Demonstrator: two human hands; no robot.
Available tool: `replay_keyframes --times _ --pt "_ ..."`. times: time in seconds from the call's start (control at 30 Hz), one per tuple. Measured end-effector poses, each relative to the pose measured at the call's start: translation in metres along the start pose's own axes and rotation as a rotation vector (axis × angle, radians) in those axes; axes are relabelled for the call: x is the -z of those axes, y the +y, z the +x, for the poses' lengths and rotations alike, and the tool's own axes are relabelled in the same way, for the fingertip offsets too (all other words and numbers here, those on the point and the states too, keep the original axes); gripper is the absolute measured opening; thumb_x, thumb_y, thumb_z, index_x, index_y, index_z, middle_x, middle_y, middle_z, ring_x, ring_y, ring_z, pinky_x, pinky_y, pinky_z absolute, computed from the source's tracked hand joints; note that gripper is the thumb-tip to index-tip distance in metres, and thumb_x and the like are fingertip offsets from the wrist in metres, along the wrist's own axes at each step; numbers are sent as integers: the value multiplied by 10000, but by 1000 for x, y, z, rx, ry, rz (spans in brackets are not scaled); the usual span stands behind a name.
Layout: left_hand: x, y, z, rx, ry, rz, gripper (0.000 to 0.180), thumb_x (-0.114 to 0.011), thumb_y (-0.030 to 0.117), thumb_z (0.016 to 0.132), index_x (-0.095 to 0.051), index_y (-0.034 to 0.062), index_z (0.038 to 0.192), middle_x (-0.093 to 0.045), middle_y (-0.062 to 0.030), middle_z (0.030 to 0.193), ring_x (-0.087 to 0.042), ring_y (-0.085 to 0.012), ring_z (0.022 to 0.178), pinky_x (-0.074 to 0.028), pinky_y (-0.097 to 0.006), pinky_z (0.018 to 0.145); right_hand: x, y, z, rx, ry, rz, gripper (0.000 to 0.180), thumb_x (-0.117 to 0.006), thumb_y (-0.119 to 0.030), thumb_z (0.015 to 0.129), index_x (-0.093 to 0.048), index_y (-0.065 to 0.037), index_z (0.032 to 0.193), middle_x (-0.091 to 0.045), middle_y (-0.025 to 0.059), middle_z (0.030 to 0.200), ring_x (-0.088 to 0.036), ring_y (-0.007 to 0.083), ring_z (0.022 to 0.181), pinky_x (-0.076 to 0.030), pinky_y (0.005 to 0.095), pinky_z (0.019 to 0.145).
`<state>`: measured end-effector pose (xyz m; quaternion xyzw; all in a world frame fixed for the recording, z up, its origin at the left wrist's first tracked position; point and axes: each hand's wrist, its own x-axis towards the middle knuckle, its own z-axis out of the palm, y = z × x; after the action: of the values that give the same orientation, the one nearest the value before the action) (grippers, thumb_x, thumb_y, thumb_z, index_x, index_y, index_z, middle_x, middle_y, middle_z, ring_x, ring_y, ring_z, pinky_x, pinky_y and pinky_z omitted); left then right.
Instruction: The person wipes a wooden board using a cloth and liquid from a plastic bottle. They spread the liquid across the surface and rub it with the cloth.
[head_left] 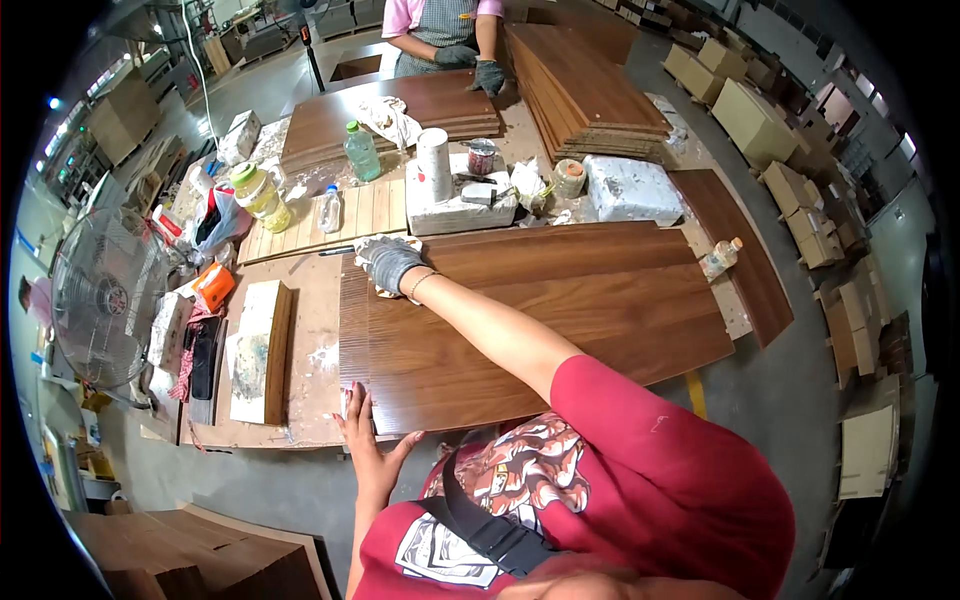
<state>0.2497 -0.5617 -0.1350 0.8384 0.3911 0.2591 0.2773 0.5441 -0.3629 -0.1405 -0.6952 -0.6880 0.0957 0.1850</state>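
A brown wood-grain board point(540, 320) lies flat across the worktable in front of me, its left end showing fine ridged lines. My right hand point(392, 266), in a grey glove, reaches over the board and presses a crumpled, stained white rag point(372, 246) onto its far left corner. A thin dark stick-like tool point(337, 251) lies just left of that rag. At the near left corner is my bare left hand point(372, 447), thumb and fingers spread, fingertips resting against the board's edge.
Beyond the board stand a white spray can point(434, 165), a paint tin point(481, 155) and a wrapped white block point(632, 188). Bottles and a wooden block point(262, 350) are on the left, beside a fan point(110, 298). Across the table, a gloved person point(440, 45) stands near stacked boards point(585, 95).
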Motion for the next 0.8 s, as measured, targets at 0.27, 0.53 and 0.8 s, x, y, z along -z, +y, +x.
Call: replay_keyframes --times 0.27,0.53,0.8 --pt "4 1 -5 10 26 108 1063 -939 407 651 -432 40 1510 -351 -184 1626 -314 -381 1511 -100 -611 1237 15 99 -97 -133 213 -134 380 -604 -313 944 -649 -308 1322 -486 127 1512 -360 358 1442 -256 526 1190" --pt "0 0 -4 -13 42 113 1081 -927 443 667 -411 34 1524 -329 -202 1634 -290 -379 1525 -102 -615 1234 116 320 -258 -639 -98 -480 631 -669 -362 837 -570 -227 1446 -448 195 1546 -445 394 1411 -345 490 1184" --pt "-1 -9 -1 -36 51 43 1083 -930 418 656 -410 69 1541 -347 -174 1635 -285 -384 1526 -72 -631 1227 181 459 -378 -1277 670 634 333 -618 -424 987 -654 -188 1220 -681 83 994 -631 233 718 -501 422 548"
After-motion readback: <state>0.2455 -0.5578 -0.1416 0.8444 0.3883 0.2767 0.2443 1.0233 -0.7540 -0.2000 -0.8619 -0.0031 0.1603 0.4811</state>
